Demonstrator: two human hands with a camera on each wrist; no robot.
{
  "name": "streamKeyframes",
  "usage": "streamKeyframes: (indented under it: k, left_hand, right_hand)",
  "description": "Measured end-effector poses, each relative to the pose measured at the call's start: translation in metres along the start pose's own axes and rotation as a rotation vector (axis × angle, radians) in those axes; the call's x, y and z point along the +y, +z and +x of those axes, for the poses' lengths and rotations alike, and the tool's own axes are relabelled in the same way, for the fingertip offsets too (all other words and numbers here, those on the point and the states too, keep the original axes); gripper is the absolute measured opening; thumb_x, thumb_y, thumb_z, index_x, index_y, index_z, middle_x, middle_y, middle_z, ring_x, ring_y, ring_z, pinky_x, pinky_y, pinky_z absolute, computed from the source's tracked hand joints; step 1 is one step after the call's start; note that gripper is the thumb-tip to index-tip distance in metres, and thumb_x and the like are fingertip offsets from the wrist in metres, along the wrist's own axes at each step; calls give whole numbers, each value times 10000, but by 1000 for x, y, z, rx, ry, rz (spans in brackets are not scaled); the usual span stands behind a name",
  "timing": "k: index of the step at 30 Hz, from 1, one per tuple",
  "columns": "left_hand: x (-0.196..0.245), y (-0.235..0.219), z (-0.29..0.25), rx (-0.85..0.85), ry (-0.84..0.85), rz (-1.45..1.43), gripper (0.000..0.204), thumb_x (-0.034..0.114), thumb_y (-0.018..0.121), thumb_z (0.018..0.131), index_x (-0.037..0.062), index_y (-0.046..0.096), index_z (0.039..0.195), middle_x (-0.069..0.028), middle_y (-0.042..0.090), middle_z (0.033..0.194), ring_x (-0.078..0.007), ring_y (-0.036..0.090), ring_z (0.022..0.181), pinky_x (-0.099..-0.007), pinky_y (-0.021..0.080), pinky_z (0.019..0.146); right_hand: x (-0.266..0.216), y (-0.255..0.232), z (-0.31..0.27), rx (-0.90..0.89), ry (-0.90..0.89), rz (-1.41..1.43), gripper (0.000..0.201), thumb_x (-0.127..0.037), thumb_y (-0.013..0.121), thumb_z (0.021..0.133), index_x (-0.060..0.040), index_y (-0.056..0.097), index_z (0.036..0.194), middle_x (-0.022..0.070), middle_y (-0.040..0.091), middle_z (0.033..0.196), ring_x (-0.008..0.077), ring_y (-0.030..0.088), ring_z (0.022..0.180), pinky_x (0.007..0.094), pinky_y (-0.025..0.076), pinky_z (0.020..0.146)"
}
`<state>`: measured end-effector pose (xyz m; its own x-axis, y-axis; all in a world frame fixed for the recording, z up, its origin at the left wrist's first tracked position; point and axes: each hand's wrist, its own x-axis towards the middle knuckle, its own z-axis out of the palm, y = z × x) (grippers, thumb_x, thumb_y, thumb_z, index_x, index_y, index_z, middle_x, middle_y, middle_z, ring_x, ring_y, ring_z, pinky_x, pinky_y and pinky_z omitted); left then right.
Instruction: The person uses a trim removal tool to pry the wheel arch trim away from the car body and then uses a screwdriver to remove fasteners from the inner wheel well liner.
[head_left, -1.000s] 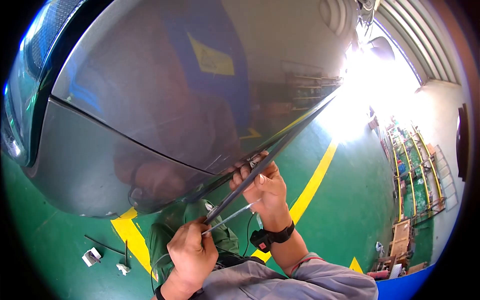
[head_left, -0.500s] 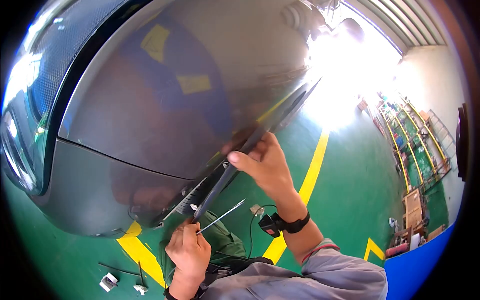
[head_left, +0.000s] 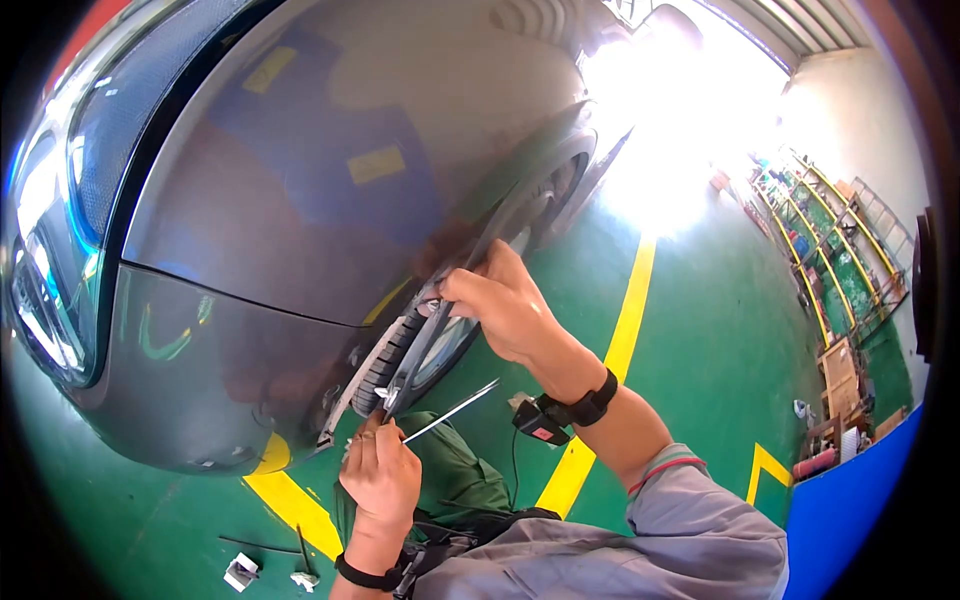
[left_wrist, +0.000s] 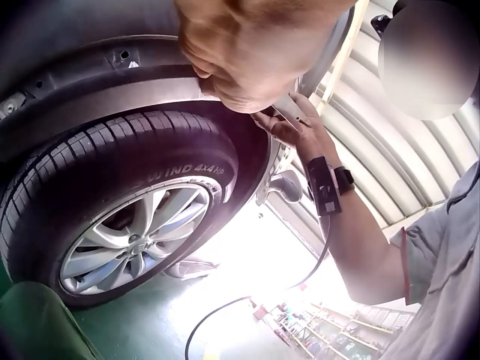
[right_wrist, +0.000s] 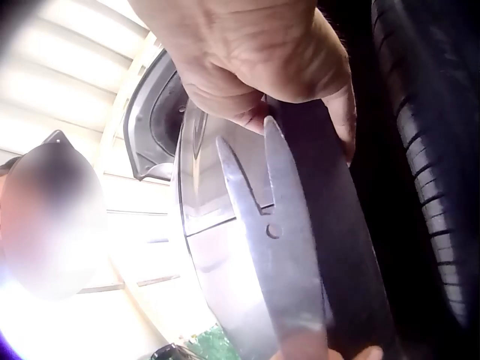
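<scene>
At far left the car (head_left: 250,220) curves over the green floor (head_left: 710,390), where a small white box (head_left: 240,572) lies. Next, the left hand (head_left: 382,475) grips a forked tool (right_wrist: 289,270), its prongs slanting up to the right, at the near end of the dark trim (right_wrist: 345,247). The trim runs beside the tyre (left_wrist: 82,169). Farther along it, the right hand (head_left: 505,305) pinches the strip between thumb and fingers. Rightward come a yellow floor line (head_left: 632,320), then a rack (head_left: 842,212).
</scene>
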<state>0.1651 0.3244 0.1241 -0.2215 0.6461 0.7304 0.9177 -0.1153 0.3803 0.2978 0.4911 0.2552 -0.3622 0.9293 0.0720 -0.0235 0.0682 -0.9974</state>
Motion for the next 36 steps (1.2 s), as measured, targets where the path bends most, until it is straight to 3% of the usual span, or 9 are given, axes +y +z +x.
streamKeyframes:
  k: [1,8,11,13,22,26,29,31,36]
  left_hand:
    - [0,0,0,3,10,15,139,-58,663,828,46,571,823,-169,734,927,-306,698,770,-383,571,661]
    - [3,2,2,8,29,31,158,-41,666,837,50,544,796,-167,731,938,-296,699,777,-378,570,659]
    - [3,2,-4,-29,8,9,145,-40,660,842,47,546,817,-168,728,962,-304,705,806,-380,573,664]
    - [3,7,-9,-49,50,30,157,-43,658,843,48,531,828,-171,724,985,-318,709,833,-384,577,667]
    - [3,9,-9,-52,84,38,187,-40,659,850,41,492,836,-184,714,1043,-327,711,859,-379,582,665]
    - [4,8,-9,-46,101,49,183,-39,658,853,38,492,849,-187,712,1042,-323,711,855,-380,583,661]
    - [3,8,-10,-46,93,55,182,-46,658,848,42,498,846,-188,710,1024,-319,710,849,-379,583,657]
    - [5,4,-8,-27,81,48,191,-54,657,843,50,498,821,-184,710,1004,-316,709,837,-375,582,653]
    - [7,1,-8,-50,94,40,193,-46,663,840,50,499,812,-179,711,990,-316,706,808,-372,580,650]
  right_hand:
    - [0,0,1,-53,-11,59,312,-52,557,815,51,575,1109,86,640,933,153,653,810,273,542,730]
    - [-1,-2,4,-50,-19,49,308,-25,530,806,64,568,1098,83,620,930,149,634,812,277,547,726]
    - [-3,-1,4,-46,44,-18,337,-4,518,787,74,555,1113,102,609,988,158,617,828,314,574,754]
    - [-9,3,-1,-88,-11,142,364,15,502,771,78,544,1127,121,592,1023,173,607,864,349,591,768]
    - [-2,-3,-2,-135,-53,198,387,42,474,769,90,507,1152,125,551,1017,200,601,884,417,610,802]
    - [-5,-3,-2,-133,-69,176,372,34,478,783,76,514,1150,110,552,989,191,598,886,389,605,807]
    - [-8,-5,0,-137,-12,94,379,-28,543,804,46,532,1175,108,581,1021,190,605,943,373,594,818]
    - [-16,-4,-5,40,83,-107,334,-143,718,800,51,607,1048,72,650,897,168,648,793,313,554,709]
    - [-40,1,-14,-105,158,-210,355,-182,763,793,77,666,1016,106,698,907,180,674,843,337,573,737]
